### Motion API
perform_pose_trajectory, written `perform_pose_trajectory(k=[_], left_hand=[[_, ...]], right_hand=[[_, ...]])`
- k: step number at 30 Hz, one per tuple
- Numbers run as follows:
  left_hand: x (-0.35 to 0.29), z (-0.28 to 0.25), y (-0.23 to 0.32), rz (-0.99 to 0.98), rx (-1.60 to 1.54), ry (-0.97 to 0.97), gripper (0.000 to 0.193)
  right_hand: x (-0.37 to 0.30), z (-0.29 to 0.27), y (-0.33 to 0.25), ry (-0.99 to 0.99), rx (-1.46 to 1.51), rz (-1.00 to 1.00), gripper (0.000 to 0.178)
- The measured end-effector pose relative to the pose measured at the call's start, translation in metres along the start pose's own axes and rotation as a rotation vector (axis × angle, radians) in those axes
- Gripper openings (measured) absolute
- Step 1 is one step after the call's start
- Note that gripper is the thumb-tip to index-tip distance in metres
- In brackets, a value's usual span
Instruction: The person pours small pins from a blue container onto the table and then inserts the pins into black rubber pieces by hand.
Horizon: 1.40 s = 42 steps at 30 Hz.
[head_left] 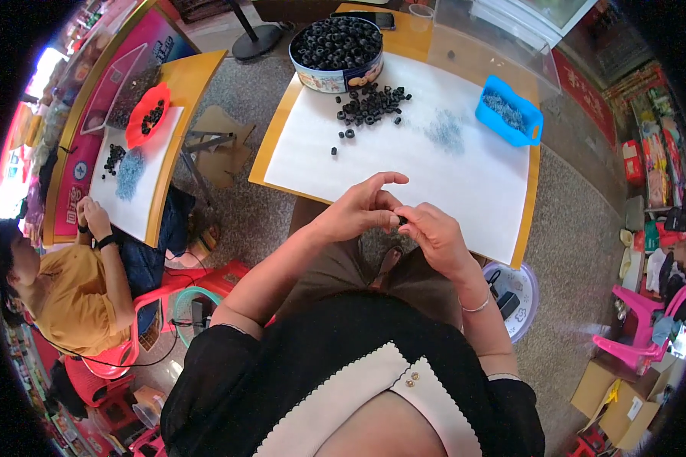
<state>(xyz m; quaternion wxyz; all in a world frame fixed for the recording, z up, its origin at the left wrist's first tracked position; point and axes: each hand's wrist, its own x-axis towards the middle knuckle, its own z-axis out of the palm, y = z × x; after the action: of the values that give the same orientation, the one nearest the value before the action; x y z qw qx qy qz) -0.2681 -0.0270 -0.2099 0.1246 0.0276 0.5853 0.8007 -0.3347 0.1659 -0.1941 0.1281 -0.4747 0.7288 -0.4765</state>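
From the wearer's head, the left camera looks steeply down over the shirt (301,354), the left hand (360,209) and right hand (437,238) close below, the table (532,194) farther off. Its fisheye reaches a second table (194,76) at left and shelves (658,156) at right, though things near the bent rim are perhaps too smeared to judge

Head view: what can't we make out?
All in head view:
Black piece: mostly covered by left grip and right grip.
Tin: depths hidden by top pieces.
Bits in tray: too small for exact shape.
Co-worker's grip: contents too small to tell.
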Motion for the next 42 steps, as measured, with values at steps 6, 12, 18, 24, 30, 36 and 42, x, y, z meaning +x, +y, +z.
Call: perform_pose_trajectory(k=[6,12,18,24,30,36,42], left_hand=[[0.009,0.012,-0.014,0.038,-0.317,0.176,0.027],[0.009,0.024,-0.013,0.043,-0.405,0.281,0.021],[0.010,0.029,-0.016,0.060,-0.473,0.317,0.021],[0.011,0.032,-0.012,0.064,-0.418,0.328,0.021],[0.010,0.034,-0.011,0.039,-0.385,0.362,0.021],[0.010,0.033,-0.013,0.055,-0.438,0.361,0.022],[0.012,0.033,-0.018,0.115,-0.362,0.402,0.022]], right_hand=[[-0.001,0.007,-0.008,0.255,0.083,0.127,0.021],[-0.002,0.008,-0.014,0.406,0.259,0.234,0.014],[-0.001,0.006,-0.008,0.437,0.812,0.431,0.012],[-0.002,0.006,-0.003,0.440,0.931,0.426,0.013],[-0.002,0.007,-0.007,0.488,0.933,0.446,0.013],[-0.001,0.004,-0.010,0.508,0.857,0.468,0.014],[-0.003,0.011,-0.015,0.543,0.649,0.468,0.013]])
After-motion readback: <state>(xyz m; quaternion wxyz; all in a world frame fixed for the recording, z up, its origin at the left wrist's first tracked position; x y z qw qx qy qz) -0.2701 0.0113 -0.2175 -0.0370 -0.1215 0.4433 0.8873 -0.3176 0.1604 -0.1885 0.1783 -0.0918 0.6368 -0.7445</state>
